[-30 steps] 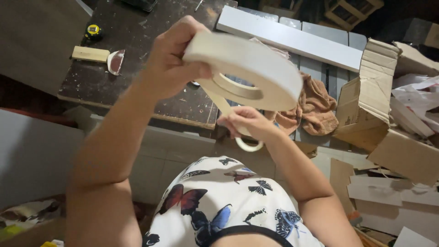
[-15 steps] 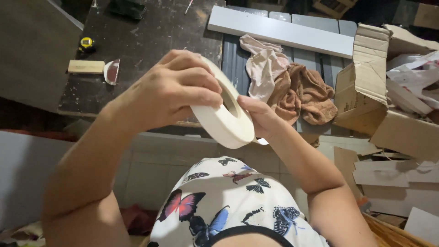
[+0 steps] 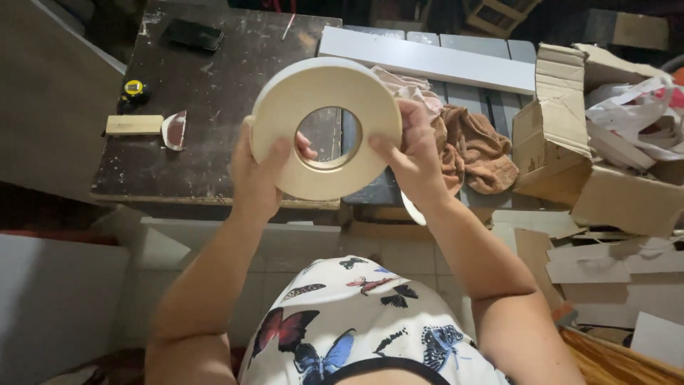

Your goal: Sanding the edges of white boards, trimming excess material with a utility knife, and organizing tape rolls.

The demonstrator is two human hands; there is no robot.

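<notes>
Both hands hold up a big cream tape roll (image 3: 326,128), flat face turned to the camera, so the core hole shows the table (image 3: 214,107) through it. Left hand (image 3: 258,178) is closed on the roll's left rim, thumb over the front face, a fingertip poking into the hole from behind; looks like the supporting grip. Right hand (image 3: 417,153) pinches the right rim, fingers curled at the outer edge, as if feeling for the loose end. A small pale curved strip (image 3: 412,210) hangs just below the right hand; can't tell what it is. Beyond the right hand lie crumpled brown rags (image 3: 477,146) and a torn cardboard box (image 3: 570,157). Past the left hand: yellow tape measure (image 3: 133,88), wood block (image 3: 134,125), dark phone (image 3: 191,33). White board (image 3: 427,60) above the roll.
</notes>
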